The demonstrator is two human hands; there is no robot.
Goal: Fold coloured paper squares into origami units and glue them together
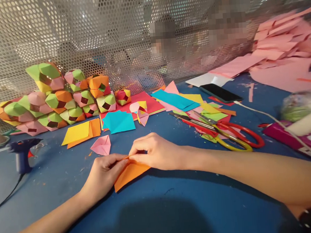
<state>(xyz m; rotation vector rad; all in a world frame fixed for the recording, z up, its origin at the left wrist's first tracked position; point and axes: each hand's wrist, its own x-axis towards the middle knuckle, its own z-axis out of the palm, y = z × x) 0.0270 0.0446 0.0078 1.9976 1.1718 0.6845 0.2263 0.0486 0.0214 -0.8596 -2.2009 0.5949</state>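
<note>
Between my two hands is a piece of orange paper (pixel 133 173), folded, its lower edge slanting over the blue table. My left hand (pixel 103 173) pinches its upper left part between thumb and fingers. Thumb and forefinger of my right hand (pixel 154 152) grip the same top edge, close beside the left fingertips. The hands cover much of the sheet's upper side. Just beyond my left hand lies a small folded pink paper piece (pixel 101 146). Farther back are yellow sheets (pixel 76 132) on orange ones, and a stack of blue sheets (pixel 118 122).
Folded paper balls (pixel 61 100) are piled against a perforated metal screen (pixel 128 33). A glue gun (pixel 23 154) stands at left. Red-handled and yellow-handled scissors (pixel 242 133) lie on paper scraps at right, near a phone (pixel 220 92) with a cable. Pink paper (pixel 285 40) heaps up behind.
</note>
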